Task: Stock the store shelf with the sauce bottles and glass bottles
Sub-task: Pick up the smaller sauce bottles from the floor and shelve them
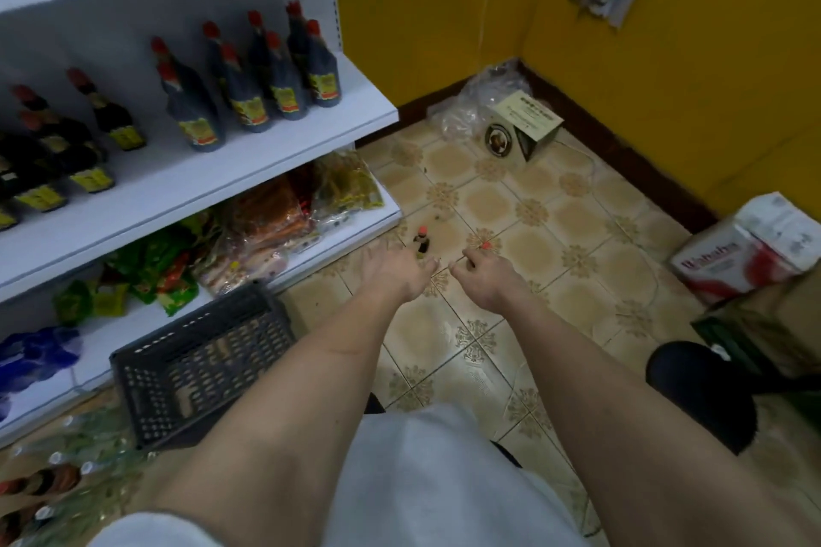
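Sauce bottles (pixel 284 76) on shelf (pixel 213 173): yellow labels, writing unreadable. Small bottle (pixel 421 241) on floor below shelf. Left hand (pixel 395 273) fingers relaxed; right hand (pixel 486 275) fingers curled, empty.

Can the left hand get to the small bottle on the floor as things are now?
Probably yes. The left hand is stretched out just short of the small bottle, which stands upright on bare floor with nothing between them.
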